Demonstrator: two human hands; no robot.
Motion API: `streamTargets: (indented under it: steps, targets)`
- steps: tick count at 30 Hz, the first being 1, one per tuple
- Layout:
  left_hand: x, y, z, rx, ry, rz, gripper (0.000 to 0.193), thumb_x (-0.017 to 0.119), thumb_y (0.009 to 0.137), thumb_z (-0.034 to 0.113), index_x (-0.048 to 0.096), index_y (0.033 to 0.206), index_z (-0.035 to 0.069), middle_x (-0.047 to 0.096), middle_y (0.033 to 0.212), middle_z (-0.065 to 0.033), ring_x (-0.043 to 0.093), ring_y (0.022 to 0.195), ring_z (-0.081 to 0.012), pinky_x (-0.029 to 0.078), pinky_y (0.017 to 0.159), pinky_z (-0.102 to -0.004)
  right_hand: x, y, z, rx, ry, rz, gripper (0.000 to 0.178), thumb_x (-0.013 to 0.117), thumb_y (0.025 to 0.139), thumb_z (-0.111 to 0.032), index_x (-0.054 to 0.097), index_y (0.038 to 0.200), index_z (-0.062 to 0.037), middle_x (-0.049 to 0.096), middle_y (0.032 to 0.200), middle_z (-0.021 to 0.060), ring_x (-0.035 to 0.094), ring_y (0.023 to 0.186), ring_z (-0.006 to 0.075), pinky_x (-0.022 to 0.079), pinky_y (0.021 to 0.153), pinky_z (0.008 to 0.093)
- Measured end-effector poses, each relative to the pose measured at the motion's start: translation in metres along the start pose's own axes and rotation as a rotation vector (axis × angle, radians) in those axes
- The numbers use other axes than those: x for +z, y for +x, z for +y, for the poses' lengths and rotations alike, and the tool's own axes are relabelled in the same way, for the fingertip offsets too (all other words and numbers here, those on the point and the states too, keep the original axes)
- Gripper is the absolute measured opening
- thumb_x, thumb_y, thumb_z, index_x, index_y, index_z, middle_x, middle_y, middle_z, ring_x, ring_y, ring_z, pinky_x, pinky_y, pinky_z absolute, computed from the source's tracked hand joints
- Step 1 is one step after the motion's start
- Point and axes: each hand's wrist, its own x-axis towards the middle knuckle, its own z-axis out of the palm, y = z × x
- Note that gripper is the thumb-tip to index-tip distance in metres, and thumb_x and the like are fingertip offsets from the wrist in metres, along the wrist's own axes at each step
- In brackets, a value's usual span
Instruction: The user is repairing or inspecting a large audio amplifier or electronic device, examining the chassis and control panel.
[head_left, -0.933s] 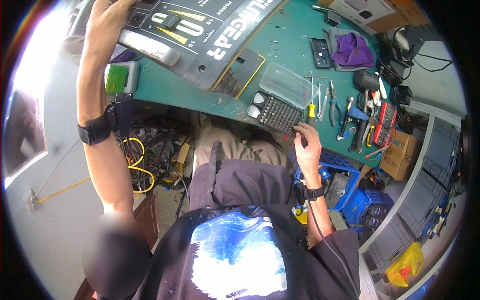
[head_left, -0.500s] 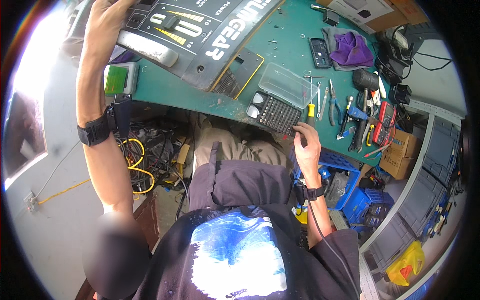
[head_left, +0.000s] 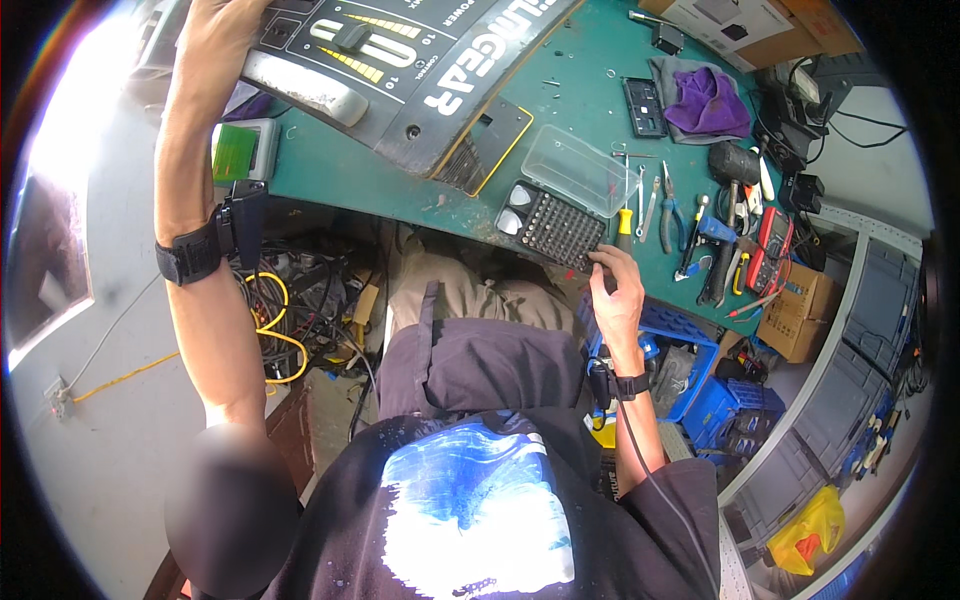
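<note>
At the upper left a large black panel device (head_left: pixel 400 90) with a slider, yellow scales and a scuffed light edge bar lies tilted over the bench. My left hand (head_left: pixel 222 35) is at its far left side. Those fingertips run out of the picture at the top. By the bench's near edge lies a screwdriver bit case (head_left: pixel 560 228), its clear lid (head_left: pixel 580 170) folded back and rows of small bits showing. My right hand (head_left: pixel 617 287) has bent fingers at the case's near right corner, thumb and forefinger close together around it.
Right of the case lie a yellow-handled screwdriver (head_left: pixel 624 228), pliers (head_left: pixel 670 218), a black mallet (head_left: pixel 733 162) and a red multimeter (head_left: pixel 770 250). Farther back is a purple cloth (head_left: pixel 705 100). A blue crate (head_left: pixel 690 345) stands below the bench; tangled cables (head_left: pixel 285 325) lie underneath, left.
The black panel device has shifted slightly to the right, with my left hand moving a little the same way. My right hand stays at the case corner.
</note>
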Motion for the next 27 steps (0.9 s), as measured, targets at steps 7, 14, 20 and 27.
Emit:
streamTargets:
  steps: [7, 14, 20, 27]
  targets:
    - [-0.001, -0.001, -0.003, 0.002, -0.009, 0.005, 0.029, 0.058, 0.102, 0.015, 0.068, 0.123, -0.001, 0.072, 0.111, -0.0097, 0.069, 0.091, -0.0124, 0.058, 0.080, -0.0238, 0.000, 0.000, -0.001, -0.006, -0.012, -0.004, 0.019, 0.068, 0.088, 0.000, 0.071, 0.107, -0.0022, 0.069, 0.118, 0.0145, 0.066, 0.109, 0.0328, 0.056, 0.090, 0.0377]
    - [-0.004, -0.002, -0.001, 0.014, 0.020, 0.009, 0.029, 0.057, 0.102, 0.015, 0.068, 0.123, -0.001, 0.072, 0.111, -0.0095, 0.069, 0.093, -0.0126, 0.058, 0.081, -0.0236, 0.002, 0.001, -0.003, -0.014, -0.007, -0.007, 0.020, 0.068, 0.089, 0.000, 0.071, 0.109, -0.0024, 0.069, 0.118, 0.0146, 0.066, 0.109, 0.0324, 0.057, 0.089, 0.0371]
    - [-0.003, -0.001, -0.002, 0.008, 0.017, 0.015, 0.029, 0.057, 0.102, 0.015, 0.068, 0.124, -0.001, 0.071, 0.111, -0.0095, 0.068, 0.095, -0.0123, 0.057, 0.083, -0.0241, 0.001, 0.000, -0.003, 0.008, -0.003, -0.014, 0.021, 0.068, 0.089, 0.000, 0.071, 0.109, -0.0028, 0.069, 0.119, 0.0150, 0.065, 0.110, 0.0334, 0.055, 0.092, 0.0387]
    - [-0.004, -0.001, -0.001, 0.023, 0.030, 0.016, 0.029, 0.058, 0.101, 0.015, 0.069, 0.123, -0.001, 0.072, 0.111, -0.0098, 0.068, 0.094, -0.0121, 0.058, 0.082, -0.0241, 0.001, 0.000, -0.001, 0.004, -0.008, -0.014, 0.021, 0.068, 0.088, 0.000, 0.071, 0.108, -0.0030, 0.069, 0.119, 0.0153, 0.065, 0.111, 0.0342, 0.053, 0.096, 0.0403]
